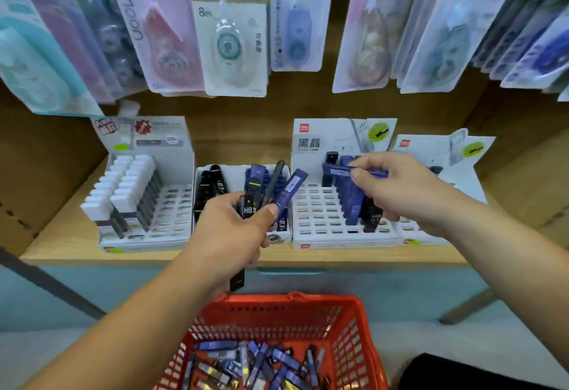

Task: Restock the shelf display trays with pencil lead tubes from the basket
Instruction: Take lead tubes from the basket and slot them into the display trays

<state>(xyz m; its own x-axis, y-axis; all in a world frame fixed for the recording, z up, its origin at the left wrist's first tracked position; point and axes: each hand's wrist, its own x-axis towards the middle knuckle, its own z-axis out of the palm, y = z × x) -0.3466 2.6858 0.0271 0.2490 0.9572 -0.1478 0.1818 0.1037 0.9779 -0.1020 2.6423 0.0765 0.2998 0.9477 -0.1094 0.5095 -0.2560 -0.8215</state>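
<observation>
Currently we are mid-restock: left hand (234,229) grips a fan of spare tubes (268,192), right hand (397,186) pinches one blue tube (345,170) over the slotted tray (314,217), basket (348,346) below; next, we judge, seat it upright in an empty slot.

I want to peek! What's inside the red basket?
The red basket holds a loose pile of pencil lead tubes, mostly blue, some dark. Whatever lies under the pile, and the basket's near end, is hidden.

The left hand (229,229) sat at centre frame, fingers curled closed in a fist-like grip. The right hand (397,188) reached at centre right, thumb and fingertips pinched together.
</observation>
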